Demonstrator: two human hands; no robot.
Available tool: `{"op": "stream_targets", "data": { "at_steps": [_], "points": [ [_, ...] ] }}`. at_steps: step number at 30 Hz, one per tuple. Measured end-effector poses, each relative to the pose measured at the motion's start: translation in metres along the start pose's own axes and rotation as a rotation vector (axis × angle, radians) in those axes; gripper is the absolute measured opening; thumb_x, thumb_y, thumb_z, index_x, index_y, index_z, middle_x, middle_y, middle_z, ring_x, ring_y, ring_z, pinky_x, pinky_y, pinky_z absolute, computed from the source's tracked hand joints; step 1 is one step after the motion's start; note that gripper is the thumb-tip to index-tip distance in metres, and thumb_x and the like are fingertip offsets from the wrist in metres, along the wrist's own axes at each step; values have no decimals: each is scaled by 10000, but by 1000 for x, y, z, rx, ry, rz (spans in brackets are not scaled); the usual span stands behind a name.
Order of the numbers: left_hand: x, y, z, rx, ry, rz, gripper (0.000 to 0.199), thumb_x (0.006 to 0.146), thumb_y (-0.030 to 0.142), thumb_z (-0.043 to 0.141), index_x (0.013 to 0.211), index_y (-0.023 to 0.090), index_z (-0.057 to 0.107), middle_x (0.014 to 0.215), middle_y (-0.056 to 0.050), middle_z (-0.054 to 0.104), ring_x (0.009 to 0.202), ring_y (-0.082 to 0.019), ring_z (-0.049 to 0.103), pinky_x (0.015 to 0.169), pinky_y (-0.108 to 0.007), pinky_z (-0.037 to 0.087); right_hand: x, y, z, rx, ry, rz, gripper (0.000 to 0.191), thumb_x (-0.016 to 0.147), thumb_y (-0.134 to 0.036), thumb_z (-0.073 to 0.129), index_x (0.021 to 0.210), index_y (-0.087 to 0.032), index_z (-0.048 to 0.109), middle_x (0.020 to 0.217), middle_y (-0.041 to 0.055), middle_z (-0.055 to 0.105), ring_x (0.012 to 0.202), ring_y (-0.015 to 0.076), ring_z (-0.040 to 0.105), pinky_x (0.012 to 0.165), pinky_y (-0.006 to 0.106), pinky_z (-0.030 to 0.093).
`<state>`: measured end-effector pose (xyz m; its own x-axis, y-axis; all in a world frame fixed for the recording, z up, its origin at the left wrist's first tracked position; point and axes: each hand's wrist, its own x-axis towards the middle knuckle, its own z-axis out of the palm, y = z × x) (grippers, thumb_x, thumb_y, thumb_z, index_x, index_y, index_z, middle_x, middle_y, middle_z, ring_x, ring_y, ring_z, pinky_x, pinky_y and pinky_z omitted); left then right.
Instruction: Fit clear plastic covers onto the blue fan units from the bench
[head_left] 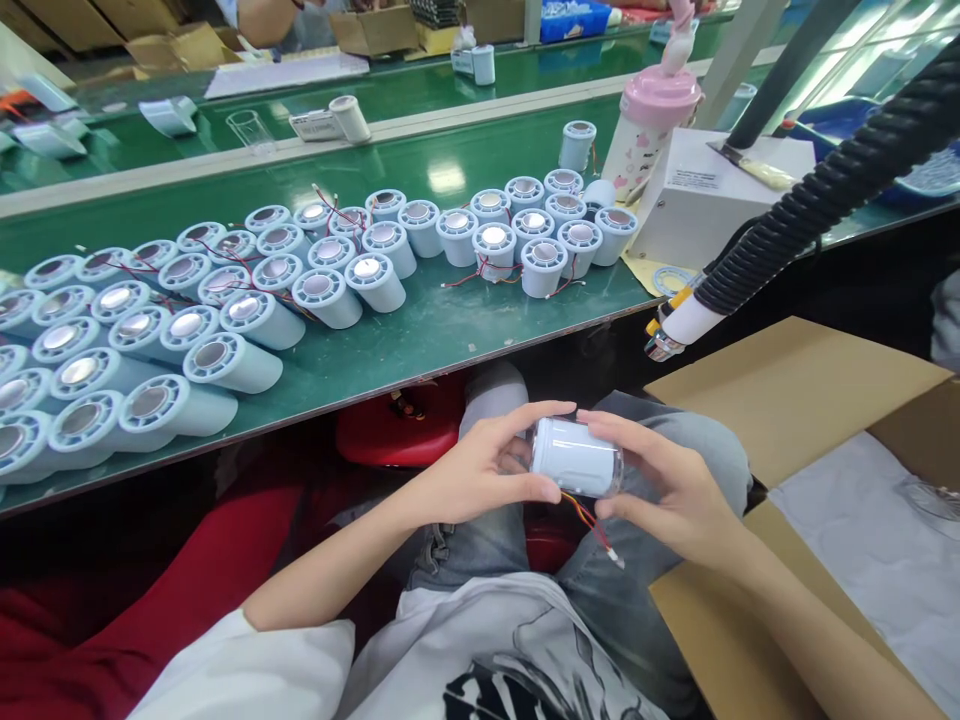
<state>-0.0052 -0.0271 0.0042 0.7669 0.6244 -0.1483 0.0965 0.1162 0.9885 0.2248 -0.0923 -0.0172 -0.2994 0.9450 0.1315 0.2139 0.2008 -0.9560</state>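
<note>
Above my lap I hold a light blue cylindrical housing (576,458) with a clear plastic cover around it. My left hand (491,465) grips its left end, thumb below and fingers above. At the right end, my right hand (667,485) closes on it in the same way. Red, yellow and dark wires (589,518) hang from the underside and end in a small white connector (616,558). Ahead on the green bench stand many similar light blue cylinders (376,282), with slotted rims and silvery round centres; thin red and dark wires trail from some.
A black corrugated hose (810,190) with a metal tip hangs at the right. Below it sits an open cardboard box (802,400) lined with white sheeting. A pink-lidded bottle (651,125) and a white box-shaped base (712,200) stand on the green bench (420,345).
</note>
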Motion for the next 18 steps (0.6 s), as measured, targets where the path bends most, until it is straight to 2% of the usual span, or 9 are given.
{"op": "stream_targets", "data": {
  "at_steps": [2,4,7,11,13,15,16,17,18],
  "points": [
    [0,2,-2,22,-29,67,717,727,250,767,1371,279,451,1334,-87,523,1148,-238,577,953,-348,508,1,-3,3,299,-12,186,476,845,-292,682,1287,-341,512,1239,54,631,1084,247,630,892,403,551],
    [0,3,-4,-14,-60,89,691,745,197,747,1369,284,464,1391,-85,481,1238,-247,518,1019,-367,466,2,-5,5,485,-20,278,430,854,-336,669,1263,-337,538,1198,41,657,1052,229,643,878,380,556],
    [-1,-3,-3,-141,-72,29,681,776,164,712,1389,287,441,1402,-94,485,1217,-238,545,1013,-379,471,1,-3,5,489,-12,333,429,816,-266,702,1228,-317,595,1182,32,664,1027,220,646,868,349,555],
    [2,-19,-2,-288,-94,-42,769,757,165,730,1431,279,378,1378,-99,524,1182,-234,575,994,-372,473,0,2,7,392,-35,405,473,806,-188,670,1262,-290,596,861,1,711,700,183,671,717,332,577],
    [2,-23,-3,-290,-85,-80,789,751,185,739,1440,264,365,1364,-96,542,1187,-233,570,990,-354,467,1,3,13,361,-10,424,481,815,-220,668,1284,-281,582,846,0,716,729,192,674,756,341,567],
    [3,-20,-9,-267,-74,-147,763,763,250,731,1436,261,371,1338,-91,565,1120,-231,605,876,-304,518,4,2,20,356,-6,402,497,823,-305,674,1306,-265,564,972,26,721,843,217,680,798,352,557],
    [4,-16,-15,-247,-82,-187,747,765,293,729,1427,262,385,1296,-89,595,1044,-229,637,772,-274,538,6,4,20,346,-22,371,504,829,-355,667,1311,-259,561,1046,37,711,878,225,679,796,353,558],
    [7,-12,-22,-213,-108,-235,691,787,356,699,1409,264,413,1225,-86,636,932,-221,667,652,-246,532,7,7,16,300,-24,339,496,830,-399,661,1297,-257,576,1082,41,704,885,226,680,783,348,561],
    [12,-8,-31,-146,-127,-254,625,788,399,690,1360,262,479,1142,-76,674,868,-215,674,605,-235,519,8,11,6,209,27,319,470,827,-436,657,1260,-258,609,1082,38,706,871,221,683,771,340,562]
  ]
}}
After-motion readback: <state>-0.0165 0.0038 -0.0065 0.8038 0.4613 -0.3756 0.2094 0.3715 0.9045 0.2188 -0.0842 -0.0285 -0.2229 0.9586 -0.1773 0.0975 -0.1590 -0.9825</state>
